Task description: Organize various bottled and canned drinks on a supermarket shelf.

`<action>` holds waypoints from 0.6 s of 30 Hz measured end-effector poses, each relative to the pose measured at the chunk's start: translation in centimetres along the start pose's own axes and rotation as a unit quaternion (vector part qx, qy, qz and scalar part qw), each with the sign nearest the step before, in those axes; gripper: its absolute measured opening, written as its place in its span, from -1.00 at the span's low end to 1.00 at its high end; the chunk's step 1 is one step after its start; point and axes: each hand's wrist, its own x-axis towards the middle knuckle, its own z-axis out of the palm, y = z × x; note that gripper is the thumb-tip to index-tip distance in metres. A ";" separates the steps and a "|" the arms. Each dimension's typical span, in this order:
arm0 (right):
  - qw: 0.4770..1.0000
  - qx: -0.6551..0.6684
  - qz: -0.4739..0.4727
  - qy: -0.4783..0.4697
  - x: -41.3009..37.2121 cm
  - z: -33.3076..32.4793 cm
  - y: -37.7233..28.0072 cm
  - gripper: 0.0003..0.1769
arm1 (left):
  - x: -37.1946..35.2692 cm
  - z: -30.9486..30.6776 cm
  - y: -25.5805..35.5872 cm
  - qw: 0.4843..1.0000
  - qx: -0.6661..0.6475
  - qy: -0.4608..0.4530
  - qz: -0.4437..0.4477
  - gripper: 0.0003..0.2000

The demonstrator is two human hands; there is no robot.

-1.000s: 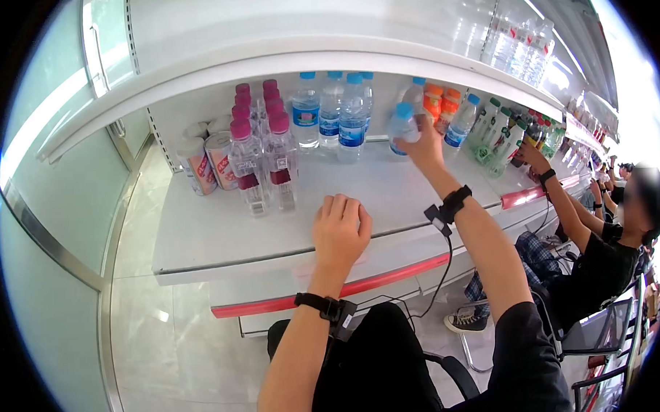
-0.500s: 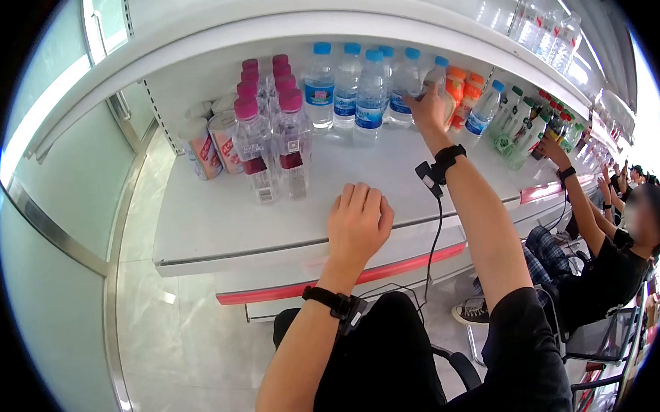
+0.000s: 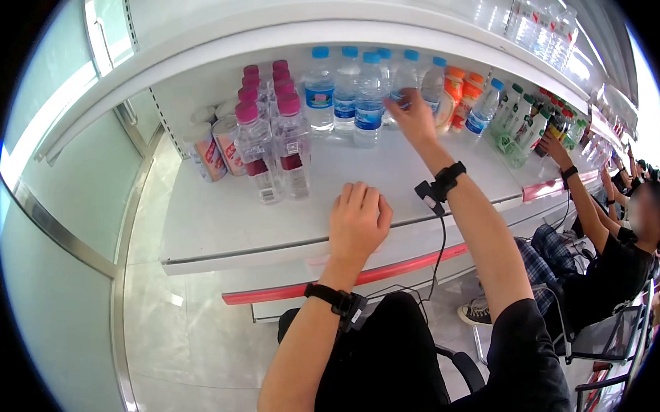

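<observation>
My right hand point(image 3: 414, 119) is among the blue-capped water bottles, its fingers apart and nothing held in them. Its fingertips are right at the side of the front water bottle point(image 3: 370, 95), overlapping the bottles behind. Resting at the shelf's front edge, my left hand point(image 3: 358, 218) is curled closed with nothing visible in it. To its upper left stand clear bottles with magenta caps point(image 3: 291, 145) in two rows. Each wrist wears a black strap with a small device point(image 3: 435, 191).
Cans point(image 3: 209, 151) stand at the left end of the white shelf point(image 3: 221, 224). Orange-capped bottles point(image 3: 453, 93) and green-labelled bottles point(image 3: 520, 137) are on the right. An upper shelf point(image 3: 324, 32) overhangs. A seated person point(image 3: 602, 284) reaches in at right; a cable hangs from my right wrist.
My right hand has moved left from the rightmost blue-capped bottle toward the front one, its fingers off that bottle. My left hand stays at the shelf edge.
</observation>
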 end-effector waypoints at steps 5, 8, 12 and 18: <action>0.987 -0.145 0.022 -0.070 -0.6 2.1 -5.0 0.04 | 0.0 0.1 0.0 1.000 0.015 -0.008 0.005 -0.90; 0.973 -0.174 0.105 -0.109 -0.3 1.3 -6.4 0.13 | 0.1 0.0 0.0 1.000 0.022 -0.021 0.008 -0.90; 0.973 -0.173 0.110 -0.102 -0.9 -0.9 -4.2 0.08 | 0.0 0.0 0.0 0.999 0.029 -0.031 0.002 -0.91; 0.979 -0.166 0.120 -0.011 -0.8 -6.5 4.1 0.02 | -0.1 0.1 -0.1 0.999 0.028 -0.037 0.010 -0.91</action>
